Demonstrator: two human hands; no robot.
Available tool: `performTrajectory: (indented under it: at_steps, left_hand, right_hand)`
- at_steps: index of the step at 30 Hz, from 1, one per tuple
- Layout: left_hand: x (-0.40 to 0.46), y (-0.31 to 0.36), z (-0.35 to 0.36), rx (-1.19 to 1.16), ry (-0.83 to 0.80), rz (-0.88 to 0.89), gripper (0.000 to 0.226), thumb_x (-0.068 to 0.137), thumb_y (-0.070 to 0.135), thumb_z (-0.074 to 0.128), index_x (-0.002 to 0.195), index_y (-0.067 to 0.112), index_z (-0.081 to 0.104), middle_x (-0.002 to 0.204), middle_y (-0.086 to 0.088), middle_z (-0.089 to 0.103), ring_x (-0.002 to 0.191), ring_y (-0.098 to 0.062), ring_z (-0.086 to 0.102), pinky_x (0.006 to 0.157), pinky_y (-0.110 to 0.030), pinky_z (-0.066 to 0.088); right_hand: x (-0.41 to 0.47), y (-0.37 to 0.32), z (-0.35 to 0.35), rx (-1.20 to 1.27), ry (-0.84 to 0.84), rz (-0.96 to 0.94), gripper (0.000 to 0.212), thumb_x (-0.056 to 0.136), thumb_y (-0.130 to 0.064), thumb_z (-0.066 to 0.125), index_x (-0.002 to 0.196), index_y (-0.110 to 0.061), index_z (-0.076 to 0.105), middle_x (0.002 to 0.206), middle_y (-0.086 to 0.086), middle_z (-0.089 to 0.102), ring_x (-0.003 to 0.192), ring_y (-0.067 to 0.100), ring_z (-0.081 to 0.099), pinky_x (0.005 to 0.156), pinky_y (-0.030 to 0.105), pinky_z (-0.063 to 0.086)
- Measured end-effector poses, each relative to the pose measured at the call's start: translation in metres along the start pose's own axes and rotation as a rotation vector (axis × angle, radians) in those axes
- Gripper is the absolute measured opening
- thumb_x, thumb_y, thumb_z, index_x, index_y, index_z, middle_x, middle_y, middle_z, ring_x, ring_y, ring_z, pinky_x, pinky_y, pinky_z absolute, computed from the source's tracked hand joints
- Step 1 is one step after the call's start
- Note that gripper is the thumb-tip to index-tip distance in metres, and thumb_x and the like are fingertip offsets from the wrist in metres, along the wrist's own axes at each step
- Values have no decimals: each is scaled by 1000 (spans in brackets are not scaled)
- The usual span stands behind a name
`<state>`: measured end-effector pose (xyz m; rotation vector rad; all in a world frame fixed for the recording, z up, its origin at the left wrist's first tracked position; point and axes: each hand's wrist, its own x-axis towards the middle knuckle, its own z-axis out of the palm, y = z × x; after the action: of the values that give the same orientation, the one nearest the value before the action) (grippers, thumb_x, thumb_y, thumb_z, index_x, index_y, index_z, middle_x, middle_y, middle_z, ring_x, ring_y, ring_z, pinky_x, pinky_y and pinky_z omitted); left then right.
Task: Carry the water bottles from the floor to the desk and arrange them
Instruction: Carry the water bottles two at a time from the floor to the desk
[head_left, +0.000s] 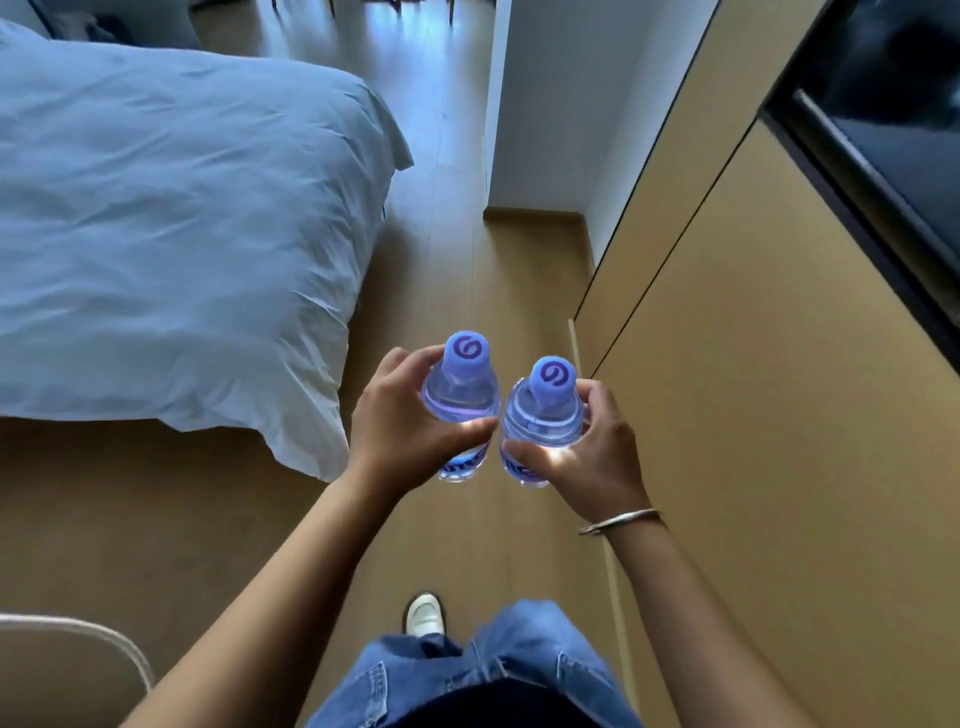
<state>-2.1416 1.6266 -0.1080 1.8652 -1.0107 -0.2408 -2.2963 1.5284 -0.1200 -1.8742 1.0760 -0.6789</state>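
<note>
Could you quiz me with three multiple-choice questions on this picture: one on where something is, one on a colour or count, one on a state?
1. Where is the bed?
A. To the person's left
B. To the person's right
C. Behind the dark screen

2. How many water bottles are being held?
A. One
B. Two
C. Four

3. What state are the bottle caps in?
A. Both off
B. One off
C. Both on

Answers:
1. A: the bed with its white cover fills the left side, and the wooden cabinet runs along the right.
2. B: the left hand grips the left bottle and the right hand grips the right bottle, one each.
3. C: a blue cap sits on top of each bottle, above the grip.
</note>
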Motion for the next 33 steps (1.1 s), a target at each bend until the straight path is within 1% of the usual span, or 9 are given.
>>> performTrajectory:
  at_steps: [5, 9, 12, 20, 23, 26, 28, 30, 33]
  left_hand:
    - [63, -19, 4, 27, 7, -63, 68, 43, 57, 71, 103, 25, 65, 84, 13, 50, 81, -11, 57, 77, -34, 52]
    - [122, -38, 17, 90, 16, -64, 63, 47, 47, 77, 104, 23, 65, 85, 9, 53, 79, -10, 55, 71, -20, 44]
    - [173, -49, 34, 98, 15, -90, 63, 47, 47, 78, 104, 23, 65, 87, 6, 56, 79, -10, 55, 71, -18, 42]
    - [311, -59, 81, 55, 68, -176, 63, 45, 53, 74, 101, 27, 64, 93, 1, 62, 84, -16, 63, 75, -38, 54]
    - [351, -62, 92, 73, 105, -180, 59, 43, 56, 70, 97, 33, 62, 89, 4, 61, 81, -13, 61, 70, -27, 50]
    - [385, -66, 101, 101, 101, -186, 63, 43, 57, 68, 98, 26, 64, 88, 2, 60, 78, -11, 59, 67, -14, 42]
    - [410, -71, 105, 96, 108, -188, 64, 43, 57, 68, 99, 24, 65, 90, 0, 61, 79, -14, 60, 69, -19, 45]
    - [436, -78, 110, 85, 100, -186, 66, 44, 57, 68, 100, 21, 65, 91, -3, 62, 81, -17, 61, 72, -28, 50]
    - [477, -90, 114, 97, 87, -173, 67, 45, 56, 70, 101, 20, 65, 89, -1, 60, 79, -14, 58, 69, -19, 45]
  right_hand:
    - [72, -9, 20, 15, -20, 6, 58, 50, -26, 88, 92, -23, 48, 70, -17, 60, 65, -4, 58, 58, 10, 42]
    - [135, -6, 33, 7, -53, 3, 61, 49, -24, 88, 96, -17, 49, 77, -13, 62, 73, 10, 62, 65, 21, 48]
    - [190, 0, 40, -2, -78, 8, 61, 50, -23, 88, 97, -15, 50, 81, -5, 65, 77, 18, 63, 70, 30, 50]
    - [350, 5, 38, 11, -116, -29, 62, 49, -28, 90, 94, -17, 48, 75, -13, 61, 73, 13, 63, 68, 28, 50]
    - [400, 6, 38, 5, -130, -42, 64, 48, -27, 90, 95, -16, 49, 81, -5, 64, 77, 17, 64, 71, 30, 51]
    - [439, 7, 42, -6, -138, -46, 64, 49, -26, 90, 95, -21, 46, 81, -9, 62, 77, 15, 63, 71, 25, 49]
    - [465, 8, 46, -3, -139, -44, 64, 48, -27, 90, 94, -22, 46, 78, -15, 60, 75, 13, 62, 69, 22, 48]
    - [492, 8, 54, -4, -146, -48, 64, 48, -27, 90, 95, -20, 48, 79, -13, 60, 76, 15, 63, 70, 26, 50]
    - [532, 5, 69, -12, -146, -44, 65, 48, -28, 90, 97, -16, 50, 82, -8, 63, 78, 17, 64, 73, 36, 53]
